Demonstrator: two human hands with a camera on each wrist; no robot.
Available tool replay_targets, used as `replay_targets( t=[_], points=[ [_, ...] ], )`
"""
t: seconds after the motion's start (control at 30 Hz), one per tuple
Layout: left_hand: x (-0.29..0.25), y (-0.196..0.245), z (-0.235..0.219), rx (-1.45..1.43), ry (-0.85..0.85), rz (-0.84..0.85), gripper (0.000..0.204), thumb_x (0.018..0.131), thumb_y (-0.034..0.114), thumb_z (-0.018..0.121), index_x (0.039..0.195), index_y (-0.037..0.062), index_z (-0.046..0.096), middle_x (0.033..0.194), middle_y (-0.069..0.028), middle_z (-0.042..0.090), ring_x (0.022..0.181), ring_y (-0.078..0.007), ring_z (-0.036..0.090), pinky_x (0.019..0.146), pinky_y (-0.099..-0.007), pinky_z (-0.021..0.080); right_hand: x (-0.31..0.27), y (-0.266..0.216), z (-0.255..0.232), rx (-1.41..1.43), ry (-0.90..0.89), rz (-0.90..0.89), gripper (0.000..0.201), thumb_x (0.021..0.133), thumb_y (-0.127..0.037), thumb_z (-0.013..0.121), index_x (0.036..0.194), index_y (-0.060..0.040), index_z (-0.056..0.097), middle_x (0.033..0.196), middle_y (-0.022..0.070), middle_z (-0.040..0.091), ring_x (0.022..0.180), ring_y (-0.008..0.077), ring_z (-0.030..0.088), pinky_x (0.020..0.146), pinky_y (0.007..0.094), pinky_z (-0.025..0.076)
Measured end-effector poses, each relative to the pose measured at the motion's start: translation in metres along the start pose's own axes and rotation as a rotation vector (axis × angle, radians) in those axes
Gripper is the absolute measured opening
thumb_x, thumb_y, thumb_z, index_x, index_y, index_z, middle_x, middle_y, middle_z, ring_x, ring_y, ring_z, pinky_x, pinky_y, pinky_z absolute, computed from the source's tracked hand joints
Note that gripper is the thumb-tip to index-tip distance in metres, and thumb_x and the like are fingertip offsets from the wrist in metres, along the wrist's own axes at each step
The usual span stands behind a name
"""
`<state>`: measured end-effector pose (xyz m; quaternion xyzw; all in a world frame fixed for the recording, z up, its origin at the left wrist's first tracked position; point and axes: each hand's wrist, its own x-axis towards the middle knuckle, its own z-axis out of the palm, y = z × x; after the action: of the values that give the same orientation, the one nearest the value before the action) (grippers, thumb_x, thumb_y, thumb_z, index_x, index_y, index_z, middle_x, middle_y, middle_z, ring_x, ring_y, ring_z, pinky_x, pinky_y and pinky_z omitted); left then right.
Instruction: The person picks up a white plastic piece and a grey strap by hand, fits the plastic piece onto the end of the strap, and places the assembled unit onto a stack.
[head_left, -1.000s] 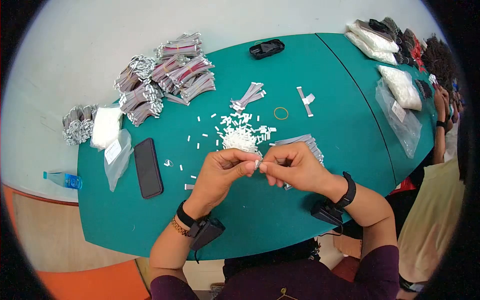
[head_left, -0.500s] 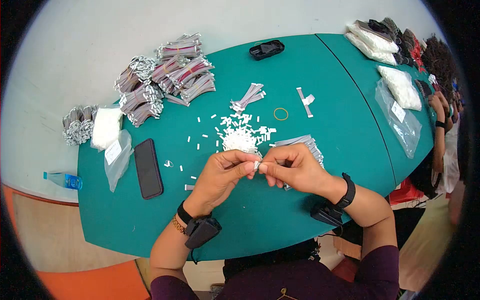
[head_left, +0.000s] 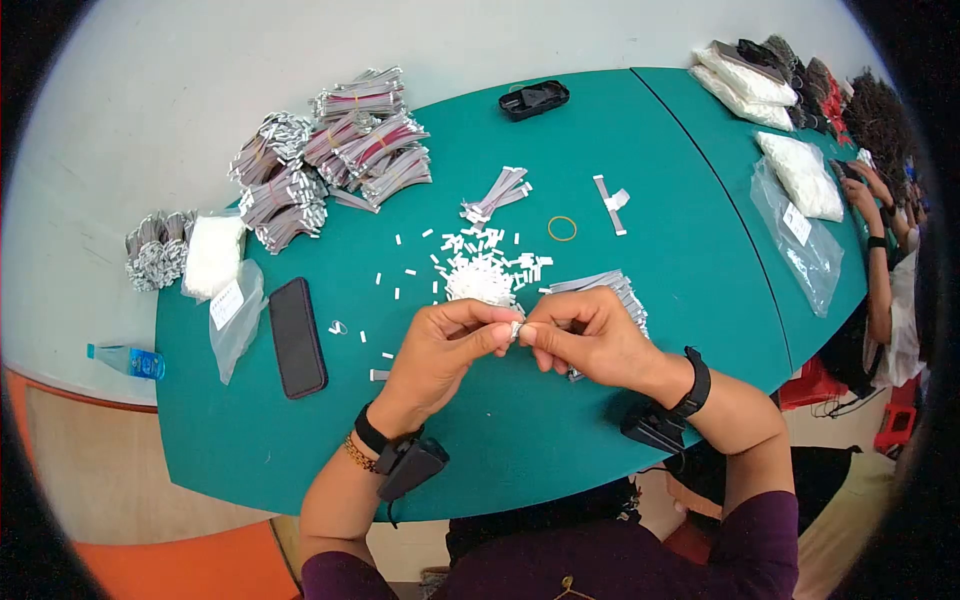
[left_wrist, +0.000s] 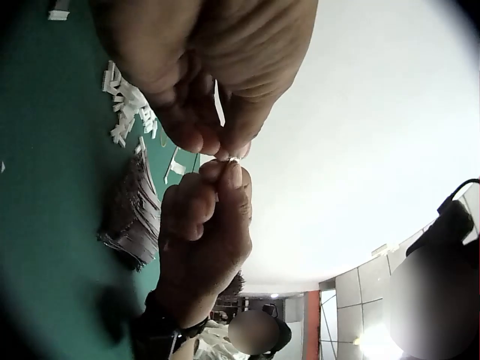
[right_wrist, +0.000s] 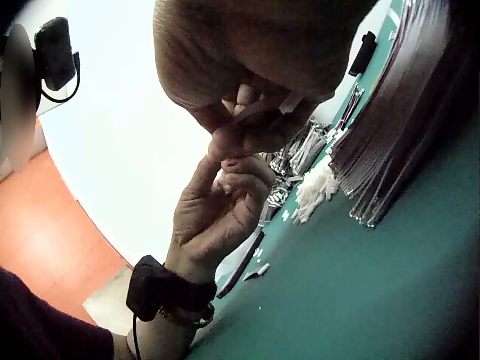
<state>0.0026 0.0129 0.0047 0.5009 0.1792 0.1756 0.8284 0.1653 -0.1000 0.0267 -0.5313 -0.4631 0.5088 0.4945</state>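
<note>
Over the table both hands meet, fingertip to fingertip, at a small white plastic connector. My left hand pinches the connector between thumb and index finger. My right hand pinches the end of a flat grey ribbon cable right at the connector; the cable runs back through the curled fingers in the right wrist view. Fingertips largely cover the join. Just beyond the hands lies a heap of loose white connectors. Partly behind the right hand is a stack of ribbon cables.
Bundled cables are piled at the back left, near a bag of white connectors. A phone lies left of the hands. Farther back are a few ribbon cables, a rubber band and a black case. Another person's arm shows at right.
Both hands stay nearly in place, with only a slight shift of the fingertips at the connector. At the far right, the other person's arms and body have moved.
</note>
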Motion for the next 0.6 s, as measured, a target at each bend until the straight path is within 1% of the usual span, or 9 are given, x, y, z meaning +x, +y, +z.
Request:
replay_targets(
  t=[0.13,0.4,0.5,0.6],
  points=[
    [0.0005,-0.0021,-0.0004,-0.073,0.004,-0.022,0.017,0.083,0.005,0.062,0.099,-0.0007,0.063,0.095,-0.0077,0.062,0.080,-0.0110,0.054,0.072,-0.0237,0.045,-0.0004,-0.0006,0.0010,-0.024,0.007,-0.032,0.019,0.090,-0.016,0.055,0.076,-0.0036,0.059,0.060,-0.0014,0.054,0.050,0.0030,0.046,0.044,0.0187,0.034],
    [0.0012,-0.0031,-0.0013,-0.144,-0.015,-0.041,0.018,0.083,0.005,0.062,0.100,-0.0010,0.063,0.095,-0.0080,0.062,0.080,-0.0117,0.054,0.072,-0.0238,0.045,-0.0004,0.0003,0.0009,-0.012,0.010,-0.030,0.018,0.090,-0.016,0.054,0.078,-0.0040,0.061,0.060,-0.0014,0.054,0.050,0.0029,0.046,0.044,0.0184,0.034],
    [0.0015,-0.0039,-0.0021,-0.132,-0.015,-0.032,0.018,0.083,0.005,0.062,0.100,-0.0008,0.063,0.095,-0.0080,0.062,0.080,-0.0116,0.054,0.072,-0.0239,0.045,-0.0001,0.0001,0.0008,-0.014,0.009,-0.023,0.019,0.090,-0.016,0.055,0.077,-0.0040,0.060,0.060,-0.0013,0.055,0.050,0.0029,0.046,0.044,0.0184,0.034],
    [0.0002,-0.0012,-0.0001,-0.060,0.006,-0.017,0.018,0.083,0.006,0.062,0.100,-0.0007,0.063,0.095,-0.0079,0.062,0.080,-0.0113,0.054,0.072,-0.0239,0.045,0.0001,0.0004,0.0005,-0.017,0.001,-0.019,0.019,0.090,-0.016,0.055,0.077,-0.0040,0.060,0.060,-0.0012,0.055,0.050,0.0029,0.047,0.044,0.0183,0.035]
  ],
)
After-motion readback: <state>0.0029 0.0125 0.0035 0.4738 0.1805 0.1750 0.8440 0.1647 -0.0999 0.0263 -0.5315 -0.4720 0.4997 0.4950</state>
